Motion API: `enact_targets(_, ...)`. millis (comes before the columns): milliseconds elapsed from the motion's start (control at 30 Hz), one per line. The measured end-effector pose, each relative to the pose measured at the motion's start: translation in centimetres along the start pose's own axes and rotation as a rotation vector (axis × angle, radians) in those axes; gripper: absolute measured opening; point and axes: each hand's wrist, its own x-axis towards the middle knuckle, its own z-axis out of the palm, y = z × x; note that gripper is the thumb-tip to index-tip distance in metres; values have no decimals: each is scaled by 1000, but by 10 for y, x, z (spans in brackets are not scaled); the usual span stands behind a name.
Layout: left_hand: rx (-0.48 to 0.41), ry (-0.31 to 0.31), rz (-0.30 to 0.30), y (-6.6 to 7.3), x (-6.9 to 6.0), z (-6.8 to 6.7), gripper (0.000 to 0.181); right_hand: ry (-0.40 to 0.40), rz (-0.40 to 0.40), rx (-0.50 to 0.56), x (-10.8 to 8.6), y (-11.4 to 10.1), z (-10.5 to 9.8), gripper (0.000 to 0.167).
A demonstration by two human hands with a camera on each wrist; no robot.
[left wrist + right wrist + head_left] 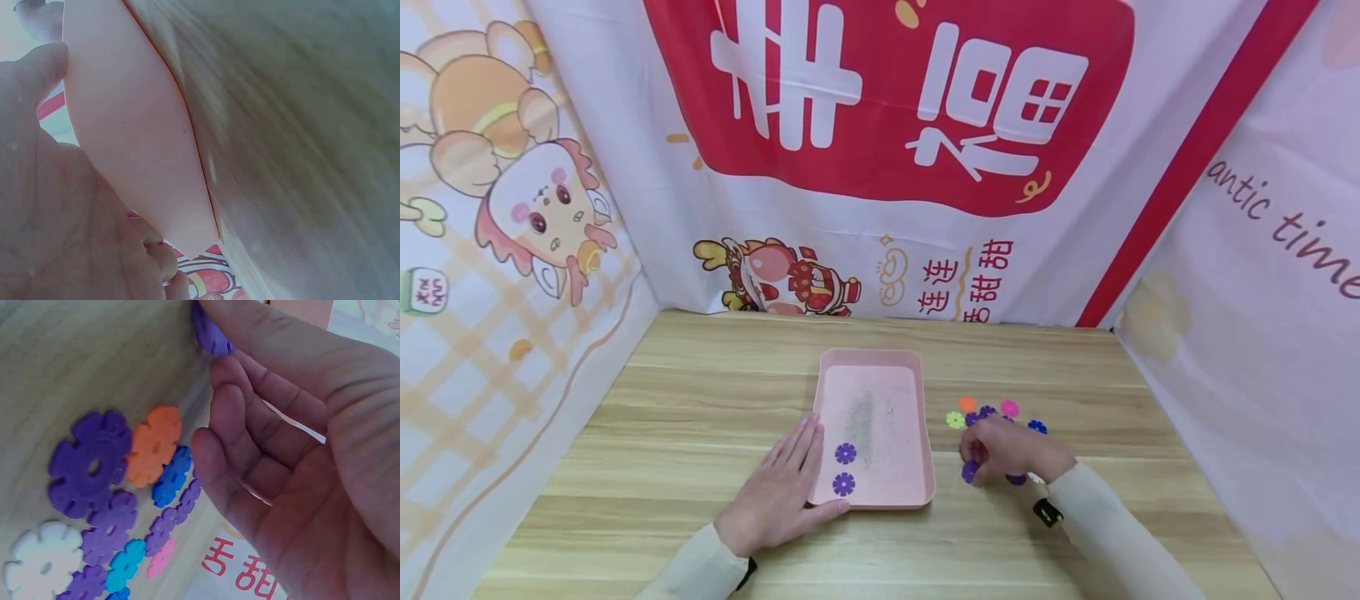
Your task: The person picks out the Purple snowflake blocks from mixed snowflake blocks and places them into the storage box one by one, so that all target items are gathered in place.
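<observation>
Two purple snowflake discs (pixel 846 453) lie in the near left part of a shallow pink tray (pixel 895 450). My left hand (pixel 778 492) rests along the tray's left side with fingers straight and thumb over the near corner. In the left wrist view, that hand (pixel 56 212) touches the tray's outer wall (pixel 131 112). Right of the tray, my right hand (pixel 1011 446) pinches another purple snowflake disc (pixel 210 331) between thumb and fingertip. Below it on the table lie several loose discs, including a large purple disc (pixel 92 464), an orange disc (pixel 154 445) and a white disc (pixel 45 562).
Around the right hand, a yellow-green disc (pixel 955 419), a pink disc (pixel 1010 408) and a blue disc (pixel 1037 427) lie on the wooden table (pixel 700 400). A printed cloth (pixel 625 125) hangs behind the table, with more cloth at both sides.
</observation>
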Motion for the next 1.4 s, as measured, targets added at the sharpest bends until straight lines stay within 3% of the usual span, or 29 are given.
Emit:
enact_targets(200,2,-2,-4,0,0,0,110,-25,-35,86,2,-1,-14,14)
enact_targets(400,-3,-3,-7,1,0,-1,110,19,-44,0,8,3,-30,14)
enact_targets(600,-1,1,-5,0,-1,-1,110,37,-90,-16,16,-4,-48,17)
enact_targets(1000,-4,-4,-6,0,-2,-1,110,27,-77,-45,52,-47,-71,13)
enact_targets(1400,4,-2,-1,0,-1,-1,110,-6,-129,-112,102,-94,-65,12)
